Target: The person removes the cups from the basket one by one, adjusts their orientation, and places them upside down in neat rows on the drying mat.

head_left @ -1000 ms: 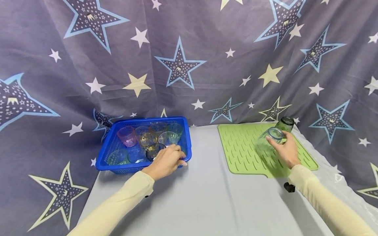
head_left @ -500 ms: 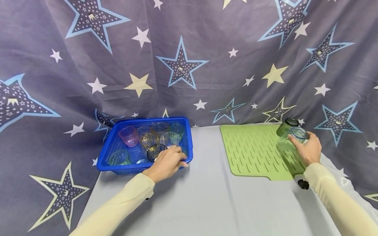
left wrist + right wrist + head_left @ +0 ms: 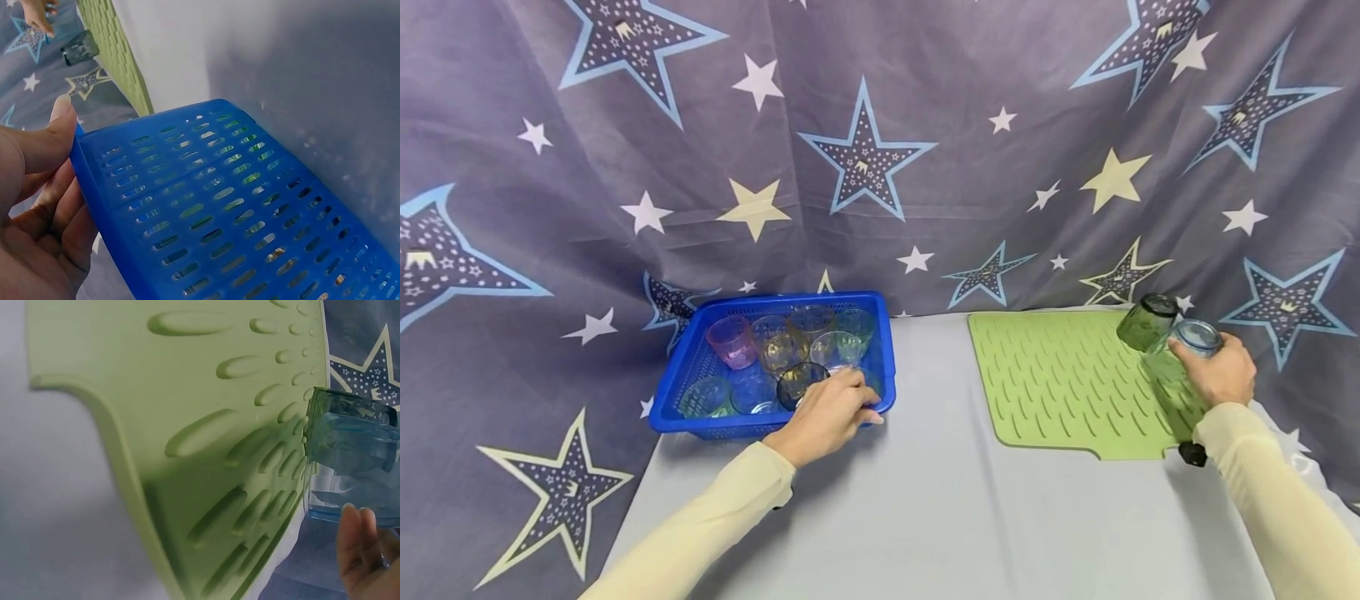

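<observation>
The left hand (image 3: 829,414) pinches the rim of a blue basket (image 3: 886,354) holding pink, amber, blue, green and dark glasses (image 3: 784,353). The right hand (image 3: 1228,369) grips an upturned blue glass (image 3: 350,478), now farther right along a green mat (image 3: 1052,379). Just beyond it stands a dark green glass (image 3: 1146,325). Behind the white counter (image 3: 925,508) hangs a starry curtain (image 3: 955,75).

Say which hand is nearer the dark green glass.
Right: right hand holds the blue glass beside the dark green glass; left hand is across the table, gripping the blue basket.
</observation>
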